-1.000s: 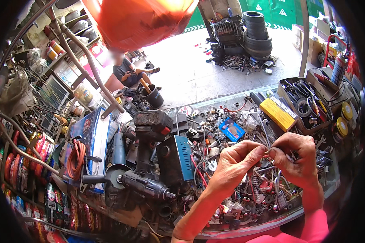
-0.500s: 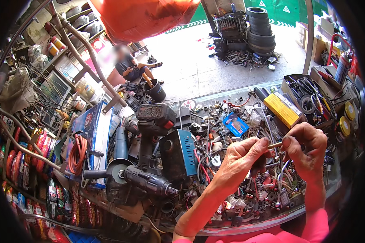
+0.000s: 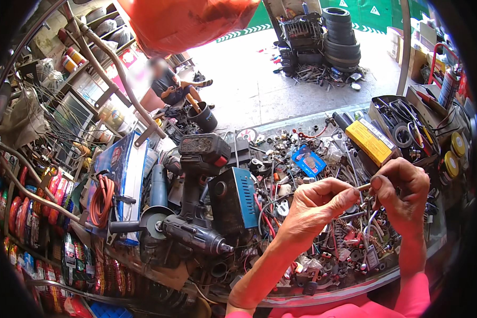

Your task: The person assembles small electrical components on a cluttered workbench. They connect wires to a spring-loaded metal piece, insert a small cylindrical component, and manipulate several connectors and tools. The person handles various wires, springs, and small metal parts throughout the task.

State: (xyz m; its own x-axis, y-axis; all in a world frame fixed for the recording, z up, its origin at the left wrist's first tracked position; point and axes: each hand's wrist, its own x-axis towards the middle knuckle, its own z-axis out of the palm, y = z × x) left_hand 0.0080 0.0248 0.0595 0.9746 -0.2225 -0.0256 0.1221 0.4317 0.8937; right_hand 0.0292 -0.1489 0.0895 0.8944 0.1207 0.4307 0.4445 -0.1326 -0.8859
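Observation:
A thin, short brass-coloured rod [image 3: 364,187] is held level between my two hands, above the parts-strewn bench. My left hand [image 3: 319,205] pinches its left end between thumb and forefinger. At the other end, the thumb and bent fingers of my right hand [image 3: 405,192] are closed on it. Only a small length of the rod shows between the fingertips, so its exact kind is unclear. Below my hands lie loose metal springs [image 3: 346,233] and many small mixed parts.
Left of my arms stand a cordless impact wrench [image 3: 193,212], an angle grinder [image 3: 156,204] and a blue-and-black metal box [image 3: 238,199]. A yellow carton [image 3: 370,142] and a bin of tools [image 3: 403,127] lie beyond my right hand. Further off, a person [image 3: 167,87] sits near a black bucket [image 3: 202,119].
My left hand has shifted slightly right along the rod, its thumb a little lower, and less of the rod shows. The right hand stays almost in place, still gripping.

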